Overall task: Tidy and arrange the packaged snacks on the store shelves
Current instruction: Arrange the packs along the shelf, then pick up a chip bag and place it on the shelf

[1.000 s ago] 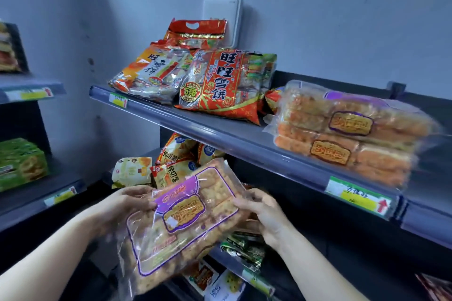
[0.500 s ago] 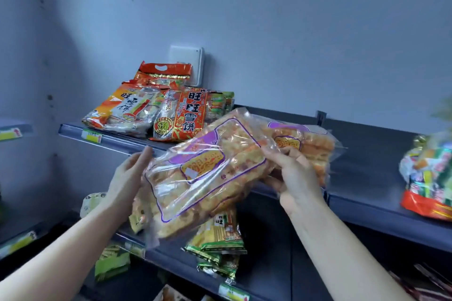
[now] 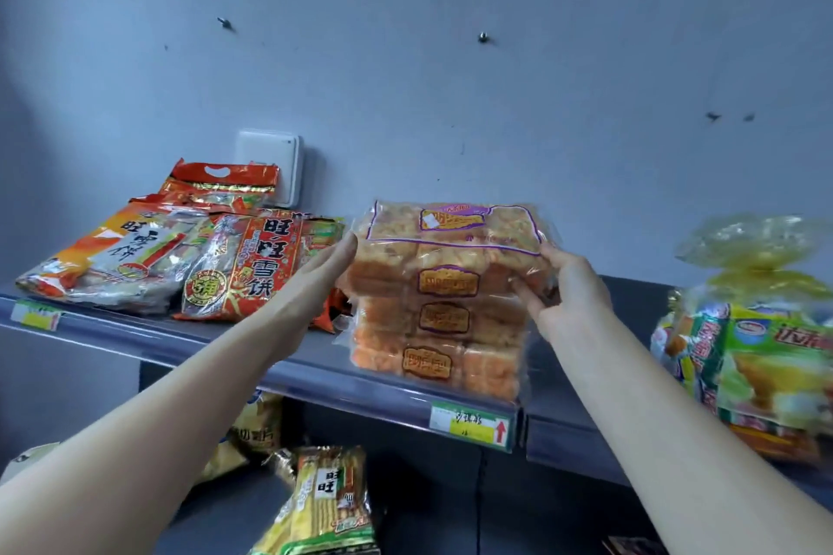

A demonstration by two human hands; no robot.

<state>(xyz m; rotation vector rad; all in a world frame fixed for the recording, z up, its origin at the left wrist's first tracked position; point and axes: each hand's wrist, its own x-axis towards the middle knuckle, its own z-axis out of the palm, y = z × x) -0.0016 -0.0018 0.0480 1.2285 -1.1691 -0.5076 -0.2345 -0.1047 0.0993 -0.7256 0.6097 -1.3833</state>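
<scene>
1. As the top pack (image 3: 450,234) lies flat on a stack (image 3: 437,342) of like packs on the upper shelf (image 3: 180,342), its long axis runs left to right along the shelf's front edge. One short end therefore faces each hand.
2. The left hand (image 3: 324,279) is open, with its fingers straight and together. It lies flat against the left end of the stack at about the top pack's level, touching it and gripping nothing.
3. The right hand (image 3: 568,297) grips the top pack's right end, thumb up on the corner and fingers curled onto the front face. I cannot tell whether the pinch also takes in the pack beneath.
4. The stack stands at the shelf's front, right above the tag (image 3: 469,424). Red packs (image 3: 252,270) lie just to its left, behind the left hand, and a green bag (image 3: 766,351) sits well apart on the right.
5. The step in hand looks like squaring the top pack over the ones below, and placing seems nearly finished.
6. Both hands are equally near. Since the right has the hold, it would likely steer while the left palm serves as a stop, and any nudge should run along the long axis.
7. The film looks slick, so the top pack could slide off forward once it is let go.
</scene>
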